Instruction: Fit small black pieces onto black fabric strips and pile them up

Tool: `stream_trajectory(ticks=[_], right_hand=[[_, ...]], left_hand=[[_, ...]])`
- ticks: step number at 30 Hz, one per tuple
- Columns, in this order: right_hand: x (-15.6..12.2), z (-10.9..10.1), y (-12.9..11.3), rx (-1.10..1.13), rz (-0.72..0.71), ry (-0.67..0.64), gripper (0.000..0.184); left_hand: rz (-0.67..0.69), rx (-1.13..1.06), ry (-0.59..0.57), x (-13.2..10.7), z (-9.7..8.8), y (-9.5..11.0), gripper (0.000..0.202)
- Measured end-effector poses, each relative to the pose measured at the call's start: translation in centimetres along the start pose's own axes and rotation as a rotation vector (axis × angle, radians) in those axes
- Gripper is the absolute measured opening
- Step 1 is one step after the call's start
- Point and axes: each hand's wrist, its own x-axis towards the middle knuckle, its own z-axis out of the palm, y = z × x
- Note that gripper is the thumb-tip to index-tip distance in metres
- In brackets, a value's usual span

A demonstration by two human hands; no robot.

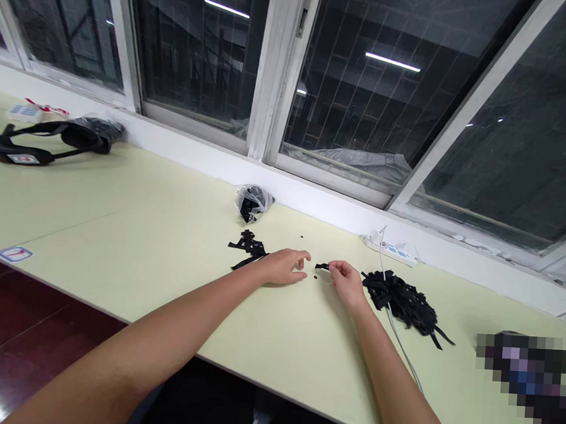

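Observation:
My right hand (pixel 344 280) pinches one end of a short black strap (pixel 322 266) that lies on the pale green table (pixel 121 222). My left hand (pixel 286 266) rests on the table just left of it, fingers curled in a pinch, with whatever they hold too small to see. A tiny black ring (pixel 315 279) lies on the table between the two hands. A small heap of black straps (pixel 247 247) sits behind my left wrist. A larger heap of black straps (pixel 404 300) lies right of my right hand.
A clear plastic bag (pixel 252 202) with black parts sits near the window ledge. A white power strip (pixel 391 249) and its white cable (pixel 402 345) run past the larger heap. A black headband device (pixel 40 142) lies far left. A label (pixel 14 253) is stuck at the table's edge.

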Motion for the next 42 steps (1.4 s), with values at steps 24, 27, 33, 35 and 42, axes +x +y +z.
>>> stream_trajectory(ticks=[24, 27, 33, 35, 42], right_hand=[[0.9, -0.4, 1.6, -0.055, -0.024, 0.057, 0.035], [0.8, -0.4, 1.5, -0.055, -0.024, 0.047, 0.034], [0.5, -0.4, 1.1, -0.089, -0.022, 0.027, 0.034], [0.5, -0.4, 1.0, -0.093, -0.031, 0.025, 0.034], [0.4, -0.4, 1.0, -0.113, -0.064, -0.002, 0.030]], left_hand=[[0.043, -0.258, 0.432, 1.3, -0.4, -1.7, 0.016], [-0.008, -0.309, 0.338, 1.3, -0.6, -1.6, 0.015], [-0.012, -0.230, 0.066, 0.7, -0.9, -0.5, 0.014], [-0.036, -0.138, -0.026, 0.4, -1.4, -0.1, 0.014], [-0.056, -0.071, -0.403, 0.1, -2.5, 0.6, 0.026]])
